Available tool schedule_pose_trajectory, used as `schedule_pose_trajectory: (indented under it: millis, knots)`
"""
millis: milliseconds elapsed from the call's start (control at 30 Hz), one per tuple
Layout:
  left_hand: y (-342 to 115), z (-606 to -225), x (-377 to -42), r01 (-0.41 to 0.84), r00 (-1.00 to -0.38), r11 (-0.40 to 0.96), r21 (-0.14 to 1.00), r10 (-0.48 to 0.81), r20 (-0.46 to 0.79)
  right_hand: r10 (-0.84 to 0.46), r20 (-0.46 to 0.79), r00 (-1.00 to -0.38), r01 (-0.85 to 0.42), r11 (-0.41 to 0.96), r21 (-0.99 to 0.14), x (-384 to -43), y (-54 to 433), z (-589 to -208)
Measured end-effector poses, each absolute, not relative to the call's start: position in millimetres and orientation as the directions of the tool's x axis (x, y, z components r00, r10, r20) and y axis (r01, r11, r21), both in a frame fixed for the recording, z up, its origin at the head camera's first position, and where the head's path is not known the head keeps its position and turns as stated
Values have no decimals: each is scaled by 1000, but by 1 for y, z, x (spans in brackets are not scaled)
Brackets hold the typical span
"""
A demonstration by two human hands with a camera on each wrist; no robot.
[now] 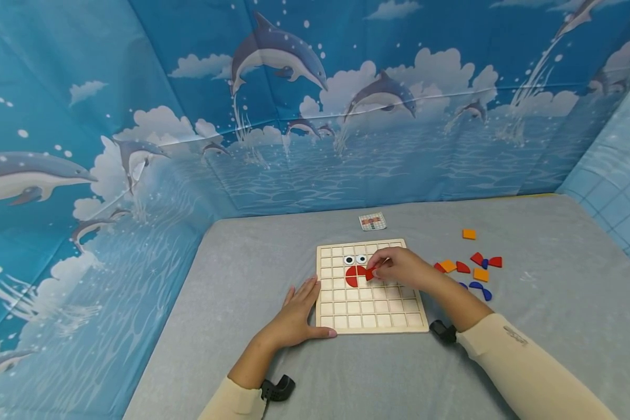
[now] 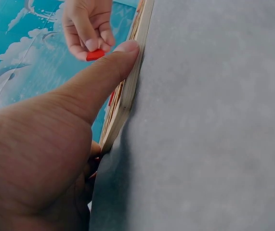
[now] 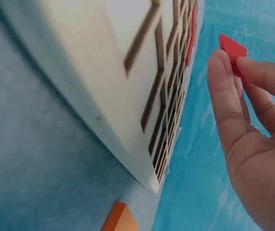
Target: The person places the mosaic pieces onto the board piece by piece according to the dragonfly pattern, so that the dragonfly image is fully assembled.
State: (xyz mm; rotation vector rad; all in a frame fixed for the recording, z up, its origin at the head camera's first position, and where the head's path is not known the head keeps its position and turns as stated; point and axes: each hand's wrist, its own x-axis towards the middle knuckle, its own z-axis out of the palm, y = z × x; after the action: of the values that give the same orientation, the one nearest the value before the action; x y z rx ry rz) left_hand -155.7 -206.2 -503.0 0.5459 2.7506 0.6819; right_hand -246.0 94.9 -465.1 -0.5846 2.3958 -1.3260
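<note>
A wooden grid board [image 1: 370,309] lies on the grey table. My left hand [image 1: 294,318] rests at its near left corner, fingers straight along the left side and thumb along the front edge. Over the board, my right hand [image 1: 399,267] pinches a small red piece [image 3: 233,52] between thumb and fingertips. Just left of that piece, red quarter-round pieces [image 1: 352,275] sit together in the grid, forming part of a circle. Two white eye pieces [image 1: 349,260] with black pupils sit in the squares above them.
A small printed pattern card [image 1: 373,221] lies behind the board. To the right are loose orange squares [image 1: 469,234], red quarter-rounds [image 1: 462,267] and blue pieces [image 1: 475,285]. A dolphin-printed curtain [image 1: 304,175] stands along the back and left of the table.
</note>
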Motion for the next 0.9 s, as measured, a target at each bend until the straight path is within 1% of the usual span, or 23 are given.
schedule_pose_trajectory:
  millis: [167,333,633,900]
  knots:
    - [-205,-503,-156,296,-897,819,492,415,-151,-513,-106,-852,-199,505,-840,-247,90,-467]
    - [-205,-503,-155,290,-899,820,493,411,-154,-549,-111,-828,-201,477,-856,-246,86,-468]
    - [-206,-502,-155,290,-898,815,501,413,-152,-552,-125,-824,-198,488,-850,-248,82,-473]
    - [-206,-502,-156,300,-896,813,499,420,-146,-563,-60,-824,-336,572,-748,-248,80,-480]
